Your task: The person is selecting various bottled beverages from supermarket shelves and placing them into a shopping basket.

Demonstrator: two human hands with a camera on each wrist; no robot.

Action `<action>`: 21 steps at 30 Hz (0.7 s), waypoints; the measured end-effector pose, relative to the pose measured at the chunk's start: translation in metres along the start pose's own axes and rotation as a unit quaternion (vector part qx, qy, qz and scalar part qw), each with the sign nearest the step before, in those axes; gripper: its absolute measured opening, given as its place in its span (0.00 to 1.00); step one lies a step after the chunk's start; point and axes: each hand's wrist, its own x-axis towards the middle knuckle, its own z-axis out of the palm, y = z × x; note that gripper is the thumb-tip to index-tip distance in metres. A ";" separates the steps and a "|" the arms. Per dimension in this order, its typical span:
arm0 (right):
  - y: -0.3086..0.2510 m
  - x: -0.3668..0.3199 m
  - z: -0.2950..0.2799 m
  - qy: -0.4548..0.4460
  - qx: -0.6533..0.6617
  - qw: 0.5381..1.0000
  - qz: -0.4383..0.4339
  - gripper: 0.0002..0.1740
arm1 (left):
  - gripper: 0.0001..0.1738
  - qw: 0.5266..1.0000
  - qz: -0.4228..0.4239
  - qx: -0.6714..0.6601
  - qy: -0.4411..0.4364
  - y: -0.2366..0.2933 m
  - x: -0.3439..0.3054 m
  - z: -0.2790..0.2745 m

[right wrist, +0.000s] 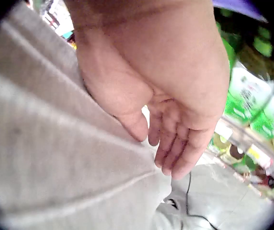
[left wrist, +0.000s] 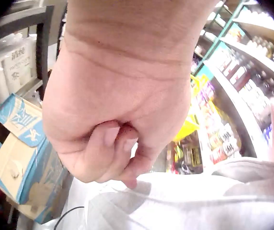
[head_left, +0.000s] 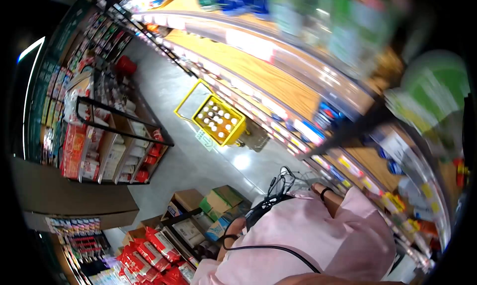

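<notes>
In the left wrist view my left hand (left wrist: 118, 110) hangs in front of the pale clothing (left wrist: 175, 206), its fingers curled in to the palm with nothing seen inside them. My right hand (right wrist: 166, 91) hangs beside the clothing in the right wrist view, fingers loose and bent slightly, holding nothing. Neither hand shows clearly in the head view. Ahead on the grey floor, a yellow shopping basket (head_left: 238, 132) with a raised handle holds several white-capped bottles. A black cable (head_left: 278, 246) runs across the pink clothing.
Long shelves (head_left: 278, 81) run along the right with bottles and packs. At left stands a rack (head_left: 121, 153) of packaged goods. Open cardboard boxes (head_left: 218, 203) and red packs (head_left: 149, 255) sit near the feet. Green-white packs (right wrist: 247, 96) line the shelf beside my right hand.
</notes>
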 end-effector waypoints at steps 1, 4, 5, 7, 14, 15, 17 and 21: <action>0.013 0.034 0.005 -0.014 0.086 0.995 0.051 0.11 | 0.15 0.973 -0.084 -0.211 0.031 0.083 -0.031 -0.033; -0.012 0.101 -0.016 -0.031 0.180 0.972 0.151 0.09 | 0.20 0.893 -0.251 -0.374 0.027 0.023 -0.012 -0.071; -0.050 0.102 -0.045 -0.019 0.138 0.978 0.158 0.09 | 0.21 0.888 -0.293 -0.354 0.009 -0.022 0.003 -0.078; -0.112 0.109 -0.097 -0.025 0.055 0.989 0.133 0.06 | 0.21 0.977 -0.151 -0.149 -0.001 -0.094 0.033 -0.089; -0.210 0.242 -0.090 -0.008 0.419 0.870 0.260 0.14 | 0.21 0.981 0.084 -0.047 0.171 -0.148 0.086 -0.286; -0.244 0.246 -0.112 -0.017 0.168 0.985 0.042 0.15 | 0.21 0.981 -0.030 -0.117 0.150 -0.178 0.110 -0.308; -0.286 0.309 -0.090 0.066 0.083 0.993 -0.052 0.14 | 0.19 0.892 -0.247 -0.327 0.189 -0.210 0.150 -0.358; -0.415 0.373 -0.151 0.060 0.117 0.990 0.043 0.16 | 0.20 0.988 -0.098 -0.095 0.067 -0.246 0.178 -0.515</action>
